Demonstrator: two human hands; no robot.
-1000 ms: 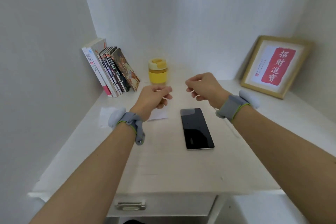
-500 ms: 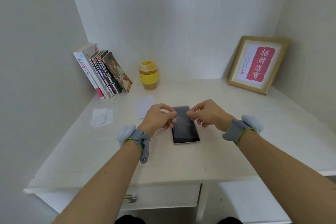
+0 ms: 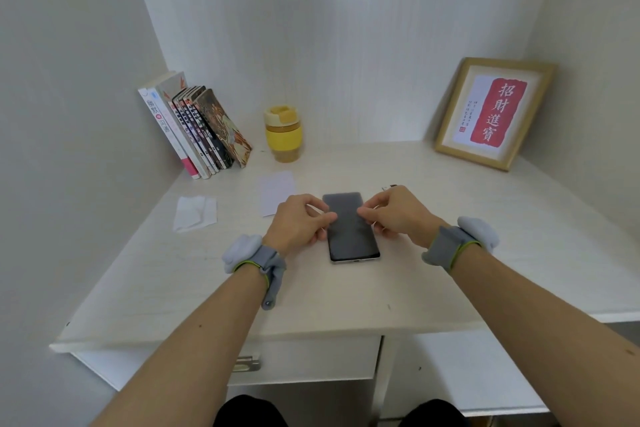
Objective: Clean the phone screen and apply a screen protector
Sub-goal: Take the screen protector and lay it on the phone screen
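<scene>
Taking the phone point(image 3: 351, 227) as the landmark, flat on the tabletop point(image 3: 346, 291) with its dark screen up: far to its left lies a crumpled white wipe point(image 3: 194, 212), nearer on that side a white paper slip point(image 3: 277, 191), and behind these stand leaning books point(image 3: 197, 128) and a yellow cup point(image 3: 283, 133). The left hand point(image 3: 299, 224) hovers at the phone's left edge, fingers pinched together; the right hand point(image 3: 394, 213) mirrors it at the right edge, likewise pinched. Between them they seem to hold the screen protector over the glass, though the sheet is too transparent to make out, so I cannot tell for certain. Such a sheet would be thin, light, stiff enough to crack if flexed, and prone to fingerprints, so it is best held by its side edges. Far right, a framed red print point(image 3: 493, 113) leans on the wall. Half a second ago the hands were already at the phone; a second ago they were raised well above it.
</scene>
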